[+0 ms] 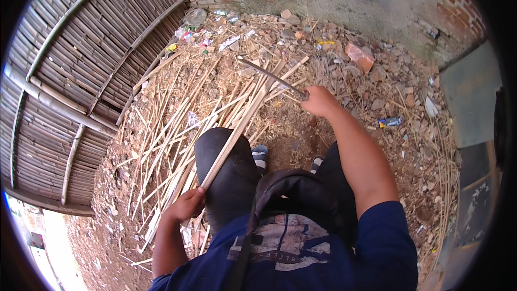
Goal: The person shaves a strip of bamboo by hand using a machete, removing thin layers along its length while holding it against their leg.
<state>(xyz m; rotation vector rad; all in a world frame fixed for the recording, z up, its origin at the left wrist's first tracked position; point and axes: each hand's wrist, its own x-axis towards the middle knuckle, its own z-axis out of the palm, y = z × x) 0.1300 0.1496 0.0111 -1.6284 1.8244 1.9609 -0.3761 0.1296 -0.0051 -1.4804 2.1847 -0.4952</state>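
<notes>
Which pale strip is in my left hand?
The long strip crossing over your left thigh to your left hand; the other strips lie on the ground.

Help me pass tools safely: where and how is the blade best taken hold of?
Probably grasp the blade by its near end, from the right, where the right grip closes around it: it's long and thin, slanting away toward the left. Any handle is hidden.
</notes>
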